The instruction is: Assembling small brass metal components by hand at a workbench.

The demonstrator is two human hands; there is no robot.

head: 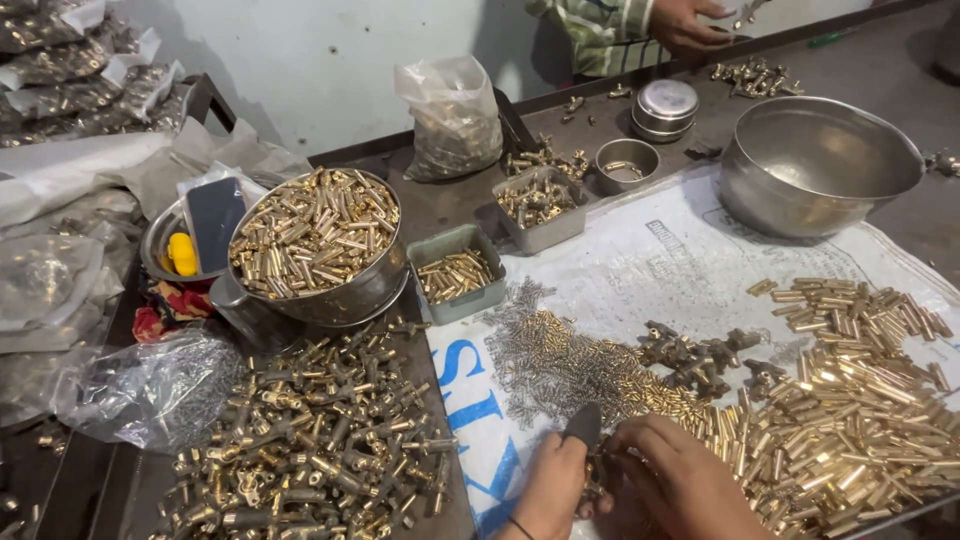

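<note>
My left hand and my right hand meet at the bottom centre, fingers pinched together on a small brass part between them. A dark rubber cap covers my left thumb tip. They work over a white printed sheet strewn with small silvery screws. A big heap of brass tubes lies just right of my right hand. Assembled brass fittings are piled to the left.
A steel bowl of brass tubes, two grey trays of parts, a large steel bowl, round tins and plastic bags. Another person's hand works at the far edge.
</note>
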